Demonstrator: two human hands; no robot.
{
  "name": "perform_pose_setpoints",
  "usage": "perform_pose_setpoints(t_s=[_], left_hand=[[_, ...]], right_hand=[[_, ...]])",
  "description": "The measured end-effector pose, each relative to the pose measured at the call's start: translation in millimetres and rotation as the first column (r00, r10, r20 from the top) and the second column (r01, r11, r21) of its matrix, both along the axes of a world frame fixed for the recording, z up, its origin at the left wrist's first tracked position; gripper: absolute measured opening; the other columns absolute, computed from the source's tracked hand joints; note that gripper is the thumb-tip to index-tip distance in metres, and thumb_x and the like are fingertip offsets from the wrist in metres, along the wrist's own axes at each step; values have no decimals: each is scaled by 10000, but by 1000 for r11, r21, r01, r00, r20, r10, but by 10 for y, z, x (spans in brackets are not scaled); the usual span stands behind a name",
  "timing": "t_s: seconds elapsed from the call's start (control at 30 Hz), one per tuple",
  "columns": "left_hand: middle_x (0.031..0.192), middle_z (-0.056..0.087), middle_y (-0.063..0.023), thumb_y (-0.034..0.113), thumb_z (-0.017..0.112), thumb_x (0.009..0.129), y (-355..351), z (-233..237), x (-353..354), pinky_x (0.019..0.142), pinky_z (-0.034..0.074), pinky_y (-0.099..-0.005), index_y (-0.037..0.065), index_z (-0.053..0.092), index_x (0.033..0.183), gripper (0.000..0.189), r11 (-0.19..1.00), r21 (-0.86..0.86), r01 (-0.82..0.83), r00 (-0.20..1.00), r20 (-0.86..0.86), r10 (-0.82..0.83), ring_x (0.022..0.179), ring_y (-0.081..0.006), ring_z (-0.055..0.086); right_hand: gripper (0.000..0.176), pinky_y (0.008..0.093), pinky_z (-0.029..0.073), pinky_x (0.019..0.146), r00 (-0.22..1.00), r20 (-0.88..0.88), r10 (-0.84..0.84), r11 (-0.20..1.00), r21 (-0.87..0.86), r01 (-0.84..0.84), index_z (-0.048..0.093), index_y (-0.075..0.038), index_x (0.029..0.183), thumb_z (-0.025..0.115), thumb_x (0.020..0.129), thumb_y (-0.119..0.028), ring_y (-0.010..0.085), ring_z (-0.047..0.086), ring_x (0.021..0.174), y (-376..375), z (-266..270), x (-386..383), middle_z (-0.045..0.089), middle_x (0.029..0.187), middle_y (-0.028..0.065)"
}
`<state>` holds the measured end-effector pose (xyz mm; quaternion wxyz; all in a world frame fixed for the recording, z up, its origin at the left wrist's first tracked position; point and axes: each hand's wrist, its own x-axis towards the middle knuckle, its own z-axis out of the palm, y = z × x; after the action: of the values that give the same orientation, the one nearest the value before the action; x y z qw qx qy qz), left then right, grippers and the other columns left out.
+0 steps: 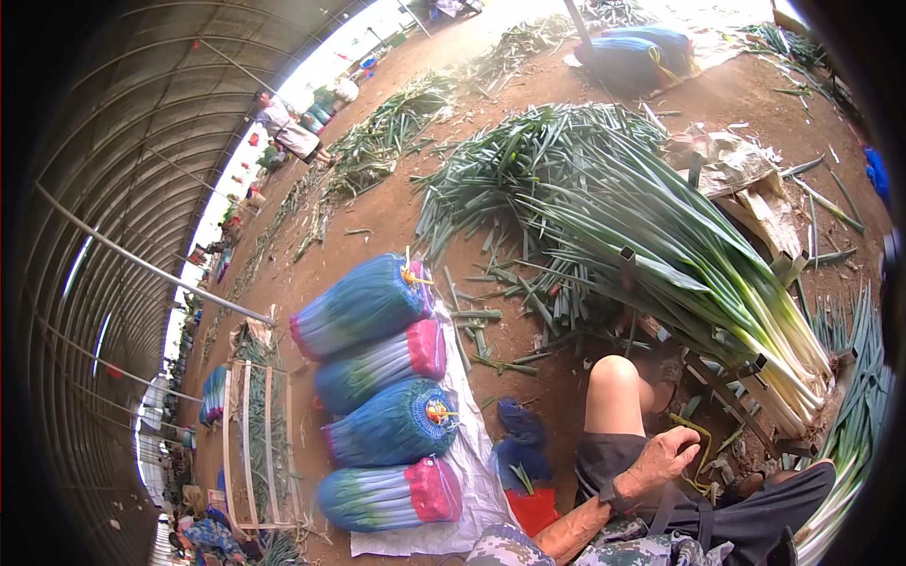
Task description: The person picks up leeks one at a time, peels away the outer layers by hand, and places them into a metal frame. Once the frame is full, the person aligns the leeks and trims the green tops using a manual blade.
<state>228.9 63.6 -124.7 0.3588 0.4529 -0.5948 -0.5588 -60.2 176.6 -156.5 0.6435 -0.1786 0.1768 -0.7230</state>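
My left hand (662,457), with a dark watch on its wrist, is held over my lap with its fingers curled. A yellow cord (707,451) loops around the fingertips. Whether they grip it is hidden. Of my right hand nothing shows. Ahead of my knees, a big pile of long green onions (651,226) lies across a low metal rack (722,382), white stems towards the right. The leaf ends fan out over the ground at the far side.
To the left, several bagged onion bundles (377,420) in blue and pink netting lie on a white sheet (477,443). Nearby are blue netting (522,439) and a red cloth (533,509). More onions (854,415) lie at right. A person (288,127) stands far off.
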Motion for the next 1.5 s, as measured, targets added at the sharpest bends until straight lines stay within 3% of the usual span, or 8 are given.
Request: perform_pose_setpoints(t_s=[0.03, 0.07, 0.1, 0.3, 1.1, 1.33, 1.5], left_hand=[[978, 657, -177, 181, 615, 929, 1, 0, -2, 794, 517, -393, -12, 636, 1054, 231, 1000, -2, -1, 1000, 0, 1, 907, -342, 653], [978, 656, -178, 179, 615, 929, 2, -8, -4, 795, 517, -392, -12, 636, 1054, 230, 1000, -7, 2, 1000, 2, -2, 908, -343, 652], [979, 656, -178, 178, 615, 928, -1, -20, -6, 796, 516, -392, -11, 636, 1054, 228, 1000, -12, 4, 1000, 4, -4, 909, -343, 652], [978, 656, -177, 172, 620, 927, -1, -6, -3, 798, 515, -394, -6, 637, 1053, 219, 1000, -13, 3, 1000, 11, -3, 910, -347, 649], [975, 663, -174, 171, 625, 927, 7, -13, -15, 794, 518, -396, -5, 639, 1049, 215, 1000, 7, -5, 1000, -3, 5, 906, -343, 655], [980, 659, -181, 169, 622, 925, 19, -36, -28, 807, 515, -405, -7, 632, 1046, 214, 1000, -18, -20, 1000, -2, 20, 919, -353, 652], [895, 624, -167, 128, 626, 915, 49, 127, 107, 756, 510, -397, 3, 628, 1013, 159, 992, -63, -111, 993, -43, 109, 862, -345, 636]], right_hand=[[398, 203, 283, 1087, 1000, 12, -18, 1000, 20, 17, 428, -180, 1417, 309, 1063, -317, -166, 413, 1086, 30, -41, -52, 516, 1313, -198], [398, 224, 268, 1105, 985, 72, -156, 977, 162, 142, 439, -186, 1411, 304, 1065, -331, -166, 409, 1095, 273, -460, -451, 519, 1313, -199], [403, 238, 278, 1111, 984, 59, -165, 975, 159, 154, 423, -180, 1427, 302, 1067, -316, -139, 414, 1120, 326, -557, -556, 505, 1339, -175], [404, 255, 293, 1112, 957, -12, -289, 923, 263, 282, 411, -167, 1433, 307, 1067, -303, -101, 424, 1141, 385, -639, -713, 495, 1355, -141], [382, 276, 316, 1084, 919, -169, -355, 849, 353, 393, 436, -135, 1382, 346, 1057, -315, -43, 448, 1123, 388, -631, -760, 512, 1303, -93], [378, 282, 322, 1076, 885, -323, -336, 801, 396, 449, 443, -126, 1367, 357, 1054, -318, -26, 455, 1118, 329, -588, -708, 517, 1288, -79], [375, 286, 327, 1071, 760, -628, -168, 715, 453, 532, 448, -119, 1357, 365, 1052, -321, -14, 461, 1115, 110, -459, -622, 521, 1278, -69]])
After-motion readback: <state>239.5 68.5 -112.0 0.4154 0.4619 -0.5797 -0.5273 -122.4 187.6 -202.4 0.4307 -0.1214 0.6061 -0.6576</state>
